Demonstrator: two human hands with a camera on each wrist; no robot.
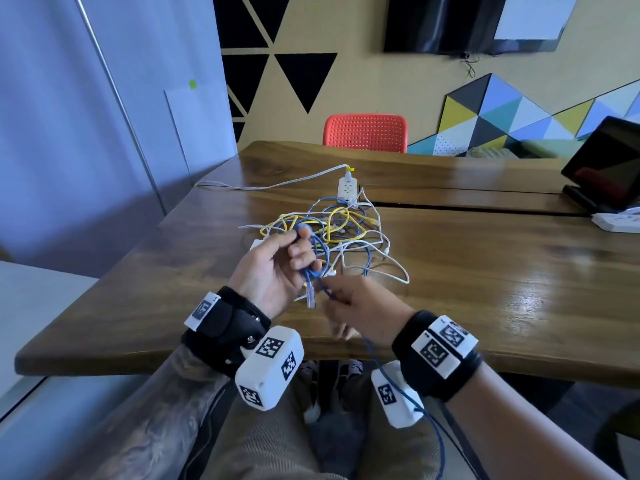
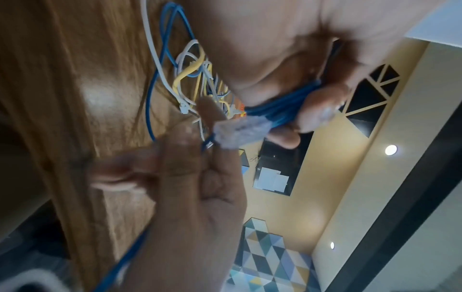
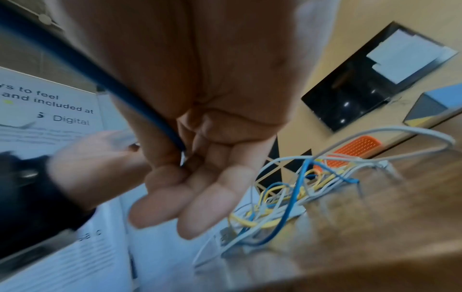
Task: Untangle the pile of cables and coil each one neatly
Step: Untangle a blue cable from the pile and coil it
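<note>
We were early on: one blue cable [image 1: 313, 268] half-coiled, the rest of the pile [image 1: 332, 233] a knot of yellow, white & blue mid-table [image 1: 485, 271], w/ nothing laid out coiled that we could see. Our left hand [image 1: 273, 271] gripped the blue loops, fingers curled tight round them, clear plug [image 1: 311, 299] dangling below. Our right hand [image 1: 363, 306] pinched the same cable's running length thumb-to-finger, other fingers [image 3: 200, 207] loose & nearly straight.

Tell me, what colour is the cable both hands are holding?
Blue. The left hand grips its loops and the right hand pinches it; the head view shows the blue cable best.
</note>
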